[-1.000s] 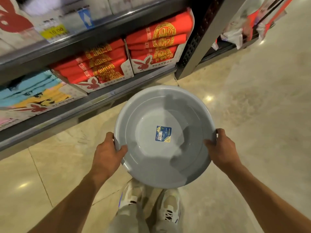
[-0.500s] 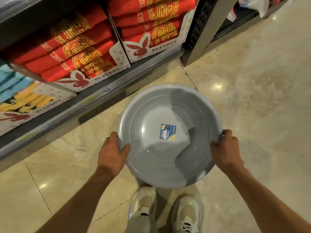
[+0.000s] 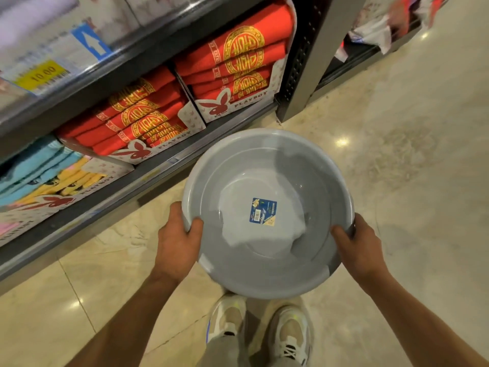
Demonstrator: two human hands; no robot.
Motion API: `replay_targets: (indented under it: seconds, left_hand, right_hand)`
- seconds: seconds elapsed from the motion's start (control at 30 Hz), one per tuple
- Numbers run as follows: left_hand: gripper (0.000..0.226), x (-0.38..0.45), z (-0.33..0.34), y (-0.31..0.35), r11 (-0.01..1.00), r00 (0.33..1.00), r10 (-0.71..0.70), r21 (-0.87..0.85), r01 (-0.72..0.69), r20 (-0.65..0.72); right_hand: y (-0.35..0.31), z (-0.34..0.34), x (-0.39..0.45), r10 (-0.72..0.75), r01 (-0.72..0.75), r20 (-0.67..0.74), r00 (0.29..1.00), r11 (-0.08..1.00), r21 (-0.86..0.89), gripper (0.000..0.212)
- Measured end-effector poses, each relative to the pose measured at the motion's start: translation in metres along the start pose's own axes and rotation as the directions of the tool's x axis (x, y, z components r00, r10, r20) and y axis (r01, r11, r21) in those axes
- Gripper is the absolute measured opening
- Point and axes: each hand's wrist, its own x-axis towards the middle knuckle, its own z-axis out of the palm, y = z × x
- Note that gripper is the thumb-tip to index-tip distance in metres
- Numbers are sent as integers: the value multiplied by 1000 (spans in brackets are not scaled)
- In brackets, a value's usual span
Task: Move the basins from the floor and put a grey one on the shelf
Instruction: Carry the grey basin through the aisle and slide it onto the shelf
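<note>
You hold the grey basin above the floor, over your shoes, mouth up: left hand and right hand pinching opposite rim edges. The shelf lies far-left, nearer your left hand.

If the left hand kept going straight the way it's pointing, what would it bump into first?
The left hand, gripping the grey basin, points up and ahead toward the bottom shelf. It would probably meet that shelf's front edge first, just below the red towels, though depth is hard to judge.
</note>
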Motion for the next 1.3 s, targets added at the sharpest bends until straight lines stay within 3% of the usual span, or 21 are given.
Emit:
replay_targets:
  seconds: [0.23,0.4,0.5,0.8,1.03,1.2,1.3]
  left_hand:
    - [23,-45,-66,105,999,1000,26,-26,-26,3]
    - [26,-114,-124,190,993,999,26,-118,-23,29]
    - [28,-163,-159,251,984,999,25,-177,-19,32]
    - [50,-294,-277,432,974,979,196,-125,-188,55]
    - [24,-382,-330,572,876,864,479,-153,-457,157]
    - [11,-436,-330,637,788,775,612,-201,-581,157]
    - [14,-463,-317,671,738,726,672,-205,-643,145]
  right_hand:
    - [-54,-82,-73,11,11,-135,991,988,155,28]
    - [-99,-176,-149,61,-4,-207,976,964,266,23]
    - [-132,-236,-204,25,59,-256,966,948,313,23]
    - [-198,-401,-376,150,141,-486,861,848,511,32]
    - [-226,-506,-478,229,252,-618,752,766,591,18]
    - [-216,-573,-525,279,291,-687,671,753,590,26]
    - [-200,-608,-545,295,321,-739,606,759,566,19]
